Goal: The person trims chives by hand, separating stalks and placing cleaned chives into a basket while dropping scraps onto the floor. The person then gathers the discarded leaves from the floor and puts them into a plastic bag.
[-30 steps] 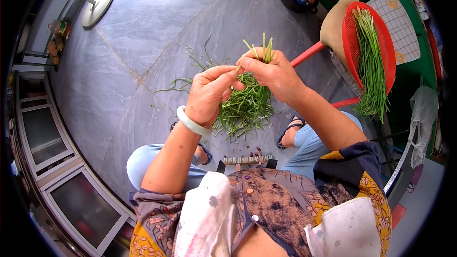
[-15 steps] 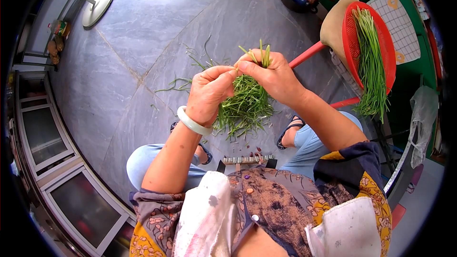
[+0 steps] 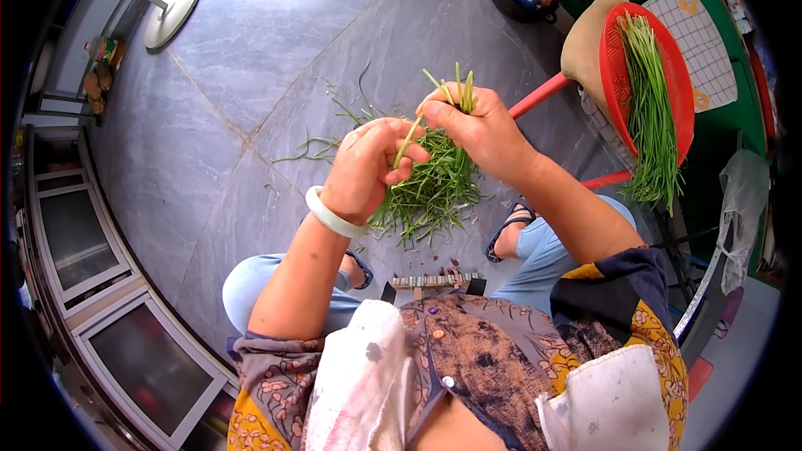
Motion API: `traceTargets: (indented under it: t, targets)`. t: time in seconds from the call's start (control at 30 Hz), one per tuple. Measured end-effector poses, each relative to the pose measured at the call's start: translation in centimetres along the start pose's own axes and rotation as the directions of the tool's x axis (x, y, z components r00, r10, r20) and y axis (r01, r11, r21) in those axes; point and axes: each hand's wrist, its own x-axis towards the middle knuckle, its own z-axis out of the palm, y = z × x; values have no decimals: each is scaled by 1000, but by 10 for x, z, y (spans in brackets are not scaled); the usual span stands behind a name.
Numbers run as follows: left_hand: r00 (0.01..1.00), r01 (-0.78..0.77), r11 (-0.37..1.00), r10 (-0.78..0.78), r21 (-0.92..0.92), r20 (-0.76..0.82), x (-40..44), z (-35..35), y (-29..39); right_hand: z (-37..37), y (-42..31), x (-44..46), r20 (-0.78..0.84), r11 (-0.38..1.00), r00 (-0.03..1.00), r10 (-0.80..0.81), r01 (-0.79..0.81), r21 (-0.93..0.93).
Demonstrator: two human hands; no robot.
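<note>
My right hand (image 3: 480, 129) is closed round a few garlic chives (image 3: 466, 93), their pale ends sticking up above the fist. Between its thumb and forefinger it pinches the end of a single chive stalk (image 3: 408, 140). That stalk slants down to my left hand (image 3: 368, 163), whose curled fingers hold its lower part. A white bangle (image 3: 334, 214) circles my left wrist. Beneath both hands, a loose heap of green chives and trimmings (image 3: 430, 200) lies on the grey floor, partly hidden by the hands.
On the right, a red plastic basket (image 3: 615, 75) carries a long bunch of chives (image 3: 650, 108) on a red-legged stool (image 3: 539, 93). A dark pot (image 3: 514, 0) stands at the back. A clear plastic bag (image 3: 739, 209) hangs at the right; glass-fronted cabinets (image 3: 79, 234) line the left.
My left hand has moved slightly left and turned, its fingertips leaving the right thumb. A single stalk now shows stretched between the hands. My right hand has barely moved.
</note>
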Motion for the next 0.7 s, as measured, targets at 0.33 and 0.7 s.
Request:
traceTargets:
  t: [0.33, 0.7]
  targets:
    - [999, -21, 999, 23, 50, -37, -4, 4, -3, -2, -16, -3, -60, 992, 992, 111, -107, 63]
    - [998, -51, 976, 58, 210, -28, -2, 2, -8, -5, -1, 1, 21, 984, 999, -50, 53, -172]
